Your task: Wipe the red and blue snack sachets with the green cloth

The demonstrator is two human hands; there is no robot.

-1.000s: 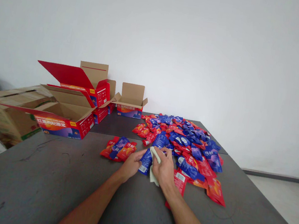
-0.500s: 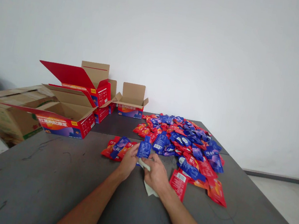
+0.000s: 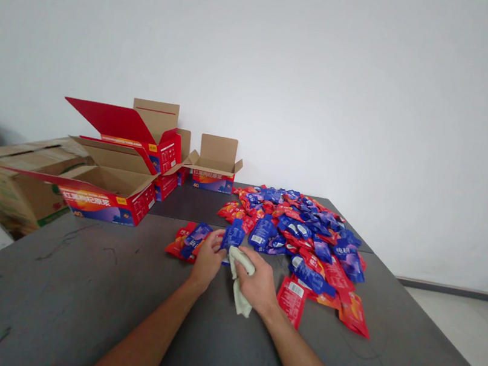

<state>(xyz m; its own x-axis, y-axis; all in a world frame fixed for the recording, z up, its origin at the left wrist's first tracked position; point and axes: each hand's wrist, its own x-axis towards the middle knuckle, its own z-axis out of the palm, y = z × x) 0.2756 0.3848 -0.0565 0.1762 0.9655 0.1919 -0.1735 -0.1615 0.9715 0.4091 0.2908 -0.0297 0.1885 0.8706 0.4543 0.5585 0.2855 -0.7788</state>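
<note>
A blue pouch [image 3: 233,236] is pinched along its left side by my left hand [image 3: 207,258], held up just above the dark table. My right hand [image 3: 259,281] grips a pale, crumpled cloth [image 3: 240,295] that presses against the lower part of this pouch and hangs down toward me. Part of the pouch's lower end is hidden behind the cloth. Left of my left hand, a small group of pouches lies flat, a blue pouch [image 3: 196,238] on top of red ones [image 3: 176,244]. Near my right wrist lies a red pouch [image 3: 291,300] with its barcode side up.
A broad heap of red and blue pouches [image 3: 310,229] covers the table's right and far side. Open red cartons [image 3: 98,205] stand at the left, with another open carton [image 3: 212,182] at the back. A large brown cardboard box [image 3: 17,192] is beyond the table's left edge.
The blue pouch has tilted and shifted slightly left in my left hand. My right hand has turned over the cloth, which now shows more and hangs lower in front of the pouch.
</note>
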